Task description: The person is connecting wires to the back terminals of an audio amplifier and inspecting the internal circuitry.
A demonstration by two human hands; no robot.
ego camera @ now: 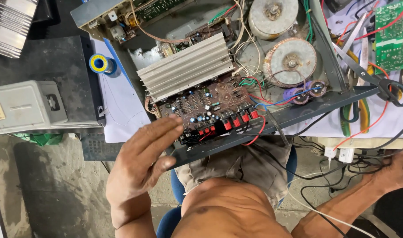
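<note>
An opened amplifier chassis point(298, 112) lies tilted on the bench in the head view. Inside it are a brown circuit board point(210, 103) with red connectors, a ribbed aluminium heat sink point(188, 66) and two round toroidal transformers point(290, 59). My left hand point(142, 156) rests flat, fingers spread, on the chassis's near left corner, fingertips touching the board's edge. My right hand point(393, 172) is low at the right, below the bench edge, among black cables point(333, 176); whether it grips one is unclear.
A solder spool point(101, 64) stands on white paper left of the chassis. A grey metal box point(27, 108) and another heat sink point(9, 24) sit far left. Scissors point(373, 77), pliers with green handles point(362, 114) and a green circuit board point(392, 35) lie at the right.
</note>
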